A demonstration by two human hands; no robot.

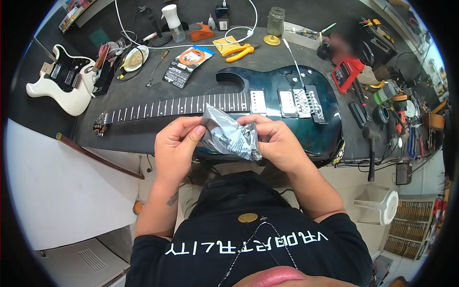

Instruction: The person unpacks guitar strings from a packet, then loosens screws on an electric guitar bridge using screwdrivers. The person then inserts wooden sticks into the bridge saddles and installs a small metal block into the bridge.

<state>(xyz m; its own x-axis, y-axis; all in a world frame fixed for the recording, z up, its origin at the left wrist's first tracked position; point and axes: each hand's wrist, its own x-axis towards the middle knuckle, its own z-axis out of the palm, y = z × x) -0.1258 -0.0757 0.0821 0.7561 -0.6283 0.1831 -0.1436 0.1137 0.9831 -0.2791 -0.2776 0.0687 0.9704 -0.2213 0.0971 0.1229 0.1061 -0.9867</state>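
A crumpled, silvery plastic packet [228,136] is held in both hands over the near edge of a dark teal electric guitar [318,107]. My left hand [174,148] pinches the packet's left end between thumb and fingers. My right hand [275,143] grips its right end with bent fingers. The guitar lies on the grey workbench with its fretboard [143,109] reaching left behind the packet. A thin white rod [294,57] slants up from the bridge area.
On the bench [129,86] are a white guitar body [43,88], yellow-handled pliers [234,56], a printed pouch [177,76], a spray bottle [174,28], a glass jar [276,21], a red tool case [346,74], a hammer [370,148] and assorted hand tools. A clear bin [375,203] stands below right.
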